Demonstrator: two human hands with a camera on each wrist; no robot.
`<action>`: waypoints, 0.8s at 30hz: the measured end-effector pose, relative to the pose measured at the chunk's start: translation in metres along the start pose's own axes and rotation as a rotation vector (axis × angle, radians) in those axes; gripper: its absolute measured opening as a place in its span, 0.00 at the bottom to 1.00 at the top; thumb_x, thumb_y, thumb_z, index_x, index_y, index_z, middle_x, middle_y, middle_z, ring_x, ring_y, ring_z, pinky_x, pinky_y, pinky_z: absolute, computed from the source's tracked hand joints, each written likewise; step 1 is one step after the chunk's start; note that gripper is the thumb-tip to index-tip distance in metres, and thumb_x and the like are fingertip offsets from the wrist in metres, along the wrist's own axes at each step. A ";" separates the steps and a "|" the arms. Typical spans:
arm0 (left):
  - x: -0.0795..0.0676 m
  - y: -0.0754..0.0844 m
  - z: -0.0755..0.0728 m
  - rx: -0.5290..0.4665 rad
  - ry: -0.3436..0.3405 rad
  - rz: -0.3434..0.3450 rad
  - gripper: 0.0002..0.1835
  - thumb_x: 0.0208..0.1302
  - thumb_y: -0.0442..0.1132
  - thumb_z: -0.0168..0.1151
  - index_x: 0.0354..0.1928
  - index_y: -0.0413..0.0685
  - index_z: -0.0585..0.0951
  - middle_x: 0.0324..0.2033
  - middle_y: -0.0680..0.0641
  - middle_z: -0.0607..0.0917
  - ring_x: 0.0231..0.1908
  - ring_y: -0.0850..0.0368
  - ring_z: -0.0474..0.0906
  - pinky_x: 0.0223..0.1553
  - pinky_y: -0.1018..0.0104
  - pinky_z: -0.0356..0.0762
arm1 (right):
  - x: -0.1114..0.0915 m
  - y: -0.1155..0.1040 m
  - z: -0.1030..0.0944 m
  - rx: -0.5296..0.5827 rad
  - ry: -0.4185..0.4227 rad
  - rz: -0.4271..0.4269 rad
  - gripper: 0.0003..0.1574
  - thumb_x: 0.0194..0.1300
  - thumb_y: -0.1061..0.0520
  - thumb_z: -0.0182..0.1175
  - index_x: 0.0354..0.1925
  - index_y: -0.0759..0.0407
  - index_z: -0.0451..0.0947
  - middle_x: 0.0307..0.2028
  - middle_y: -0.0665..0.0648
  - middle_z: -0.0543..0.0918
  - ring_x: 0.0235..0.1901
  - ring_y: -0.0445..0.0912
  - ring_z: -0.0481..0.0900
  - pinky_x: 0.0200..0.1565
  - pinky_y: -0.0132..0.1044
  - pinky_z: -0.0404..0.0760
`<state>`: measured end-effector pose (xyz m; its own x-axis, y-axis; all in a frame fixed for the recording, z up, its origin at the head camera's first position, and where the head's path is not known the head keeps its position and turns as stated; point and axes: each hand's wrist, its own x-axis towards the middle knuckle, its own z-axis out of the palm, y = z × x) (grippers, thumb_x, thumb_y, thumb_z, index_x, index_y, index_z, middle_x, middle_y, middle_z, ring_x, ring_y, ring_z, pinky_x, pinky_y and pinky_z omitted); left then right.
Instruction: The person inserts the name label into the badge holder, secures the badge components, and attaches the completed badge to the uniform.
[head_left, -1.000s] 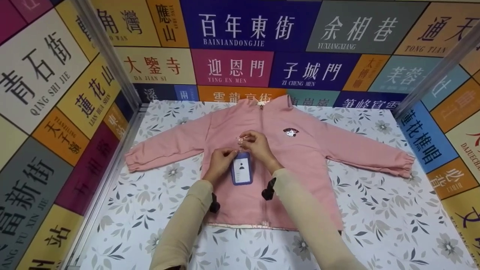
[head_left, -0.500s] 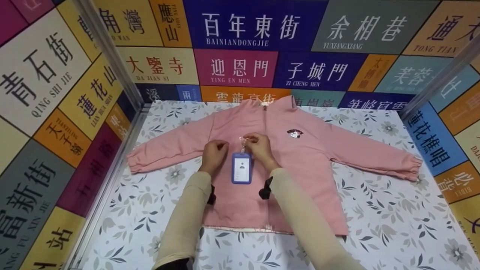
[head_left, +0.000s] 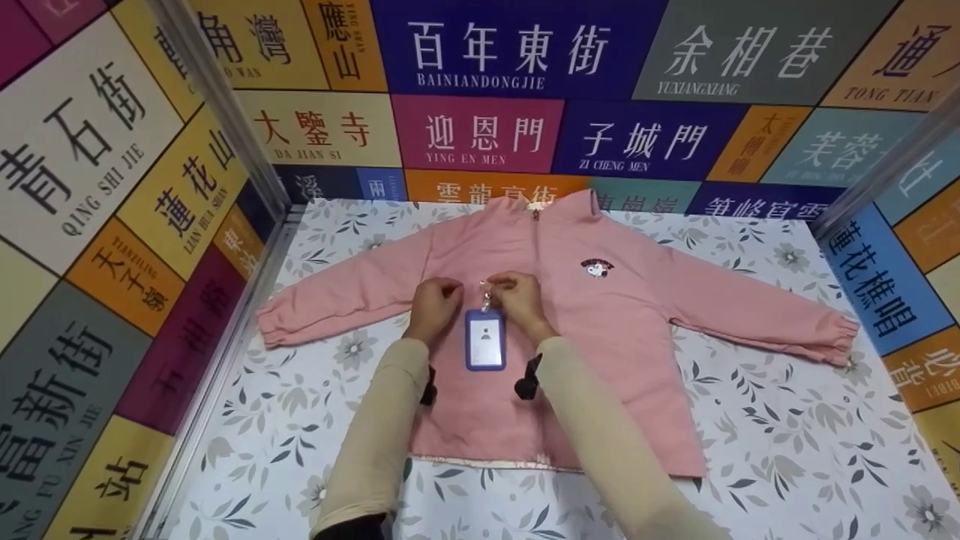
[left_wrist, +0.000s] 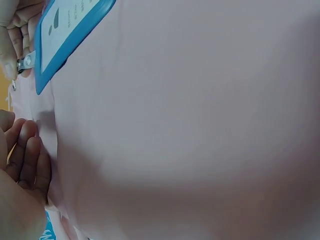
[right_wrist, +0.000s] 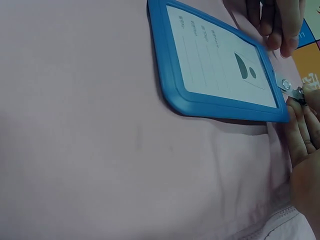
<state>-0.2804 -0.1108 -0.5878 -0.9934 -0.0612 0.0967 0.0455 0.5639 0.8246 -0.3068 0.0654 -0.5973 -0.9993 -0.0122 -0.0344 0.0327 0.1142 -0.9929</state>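
A pink zip-up jacket (head_left: 615, 375) lies spread out, collar at the back and sleeves out to both sides. On its left half rests a blue-framed ID badge holder (head_left: 486, 341) with a white card. My right hand (head_left: 523, 304) pinches the small metal clip (right_wrist: 286, 85) at the top of the holder between thumb and fingers. To the left of the clip is my left hand (head_left: 435, 309), low over the jacket. Its fingers (left_wrist: 31, 152) are loosely bent beside the cloth, apart from the badge, with nothing seen between them.
The table (head_left: 787, 442) has a white cover with grey leaves and flowers. Colourful panels with printed characters form a back wall (head_left: 480, 135) and side walls, with metal posts (head_left: 225, 97) at the corners. A small embroidered patch (head_left: 597, 268) is on the jacket's chest.
My left hand has let go of the top of the badge holder and moved a little left. My right hand still holds the clip, and the badge hangs straighter below it.
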 end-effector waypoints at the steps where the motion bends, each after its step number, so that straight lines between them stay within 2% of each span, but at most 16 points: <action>1: 0.000 0.000 0.001 -0.001 -0.007 -0.010 0.10 0.66 0.39 0.63 0.44 0.41 0.87 0.41 0.43 0.89 0.45 0.49 0.83 0.53 0.57 0.80 | 0.000 0.001 0.000 0.002 -0.001 0.013 0.10 0.58 0.71 0.63 0.41 0.70 0.85 0.36 0.69 0.88 0.25 0.42 0.83 0.29 0.31 0.83; 6: 0.000 -0.001 0.002 0.007 -0.023 -0.039 0.11 0.66 0.39 0.62 0.45 0.42 0.87 0.42 0.43 0.88 0.45 0.50 0.83 0.54 0.57 0.80 | 0.000 0.004 0.000 0.011 -0.012 0.035 0.09 0.59 0.71 0.64 0.40 0.70 0.85 0.37 0.68 0.89 0.27 0.45 0.85 0.30 0.32 0.84; 12: 0.002 -0.001 0.003 0.042 -0.024 -0.033 0.12 0.66 0.40 0.63 0.45 0.41 0.87 0.42 0.43 0.89 0.46 0.49 0.84 0.54 0.57 0.80 | 0.003 0.006 0.001 0.011 -0.010 0.036 0.09 0.58 0.70 0.66 0.40 0.71 0.85 0.36 0.67 0.89 0.26 0.45 0.86 0.29 0.32 0.84; 24: 0.004 -0.007 0.007 0.063 -0.008 -0.023 0.12 0.64 0.40 0.63 0.44 0.42 0.88 0.42 0.43 0.90 0.46 0.50 0.85 0.54 0.58 0.80 | 0.004 0.007 0.003 -0.085 -0.015 0.013 0.08 0.58 0.69 0.65 0.38 0.70 0.86 0.36 0.67 0.89 0.27 0.46 0.87 0.28 0.29 0.83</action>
<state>-0.2852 -0.1092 -0.5967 -0.9950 -0.0679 0.0734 0.0165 0.6131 0.7898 -0.3110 0.0635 -0.6046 -0.9984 -0.0246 -0.0499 0.0441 0.1980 -0.9792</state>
